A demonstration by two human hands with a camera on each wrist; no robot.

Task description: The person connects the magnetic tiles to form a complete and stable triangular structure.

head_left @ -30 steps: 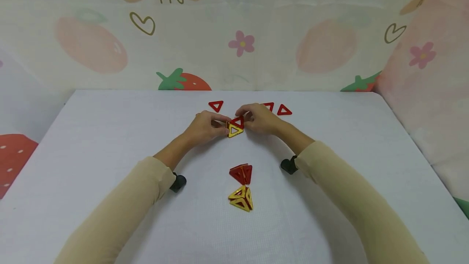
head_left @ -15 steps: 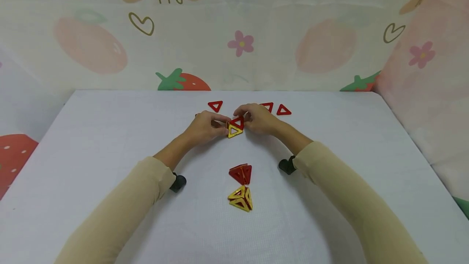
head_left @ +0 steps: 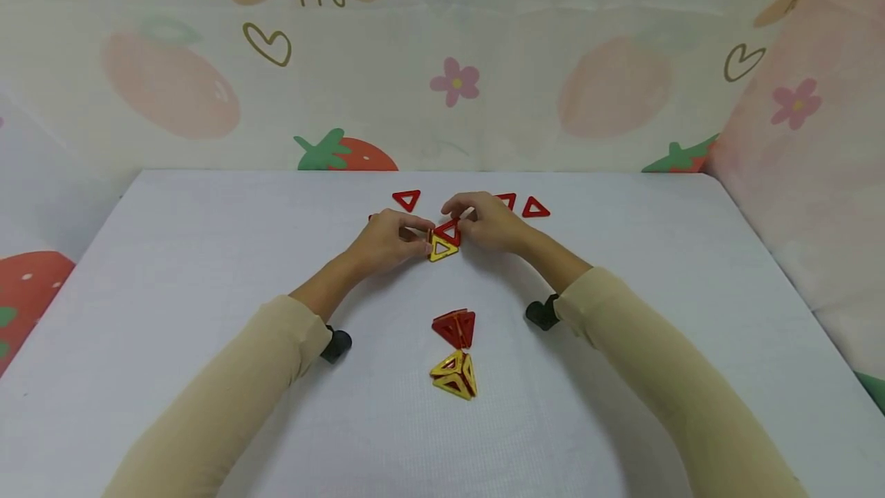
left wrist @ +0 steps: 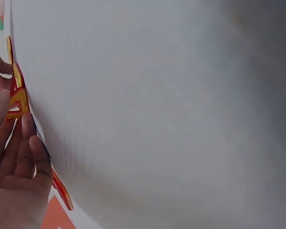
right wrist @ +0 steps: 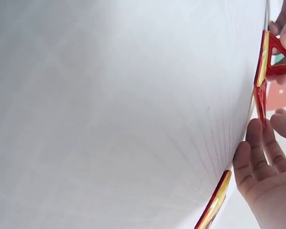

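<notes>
In the head view my left hand (head_left: 392,240) pinches an upright triangular magnetic tile, seen edge-on at its fingertips. The left wrist view shows this tile (left wrist: 20,101) between thumb and fingers, its frame red and gold. Against its base lie a yellow triangular tile (head_left: 442,250) and, just behind that, a red triangular tile (head_left: 449,232). My right hand (head_left: 489,223) holds the red tile's right side at its fingertips. In the right wrist view the tip of that red tile (right wrist: 261,102) meets the fingers. The fingers partly cover the contact points.
Nearer on the white table (head_left: 207,252) stand a red pyramid of tiles (head_left: 455,327) and a yellow one (head_left: 455,375), close together. Loose red triangles lie at the back: one left (head_left: 406,199), one right (head_left: 535,207), and one partly behind the right hand (head_left: 508,200).
Both hands stay in nearly the same place. The right hand's fingers shift slightly, and the red and yellow tiles move a hair towards me.
</notes>
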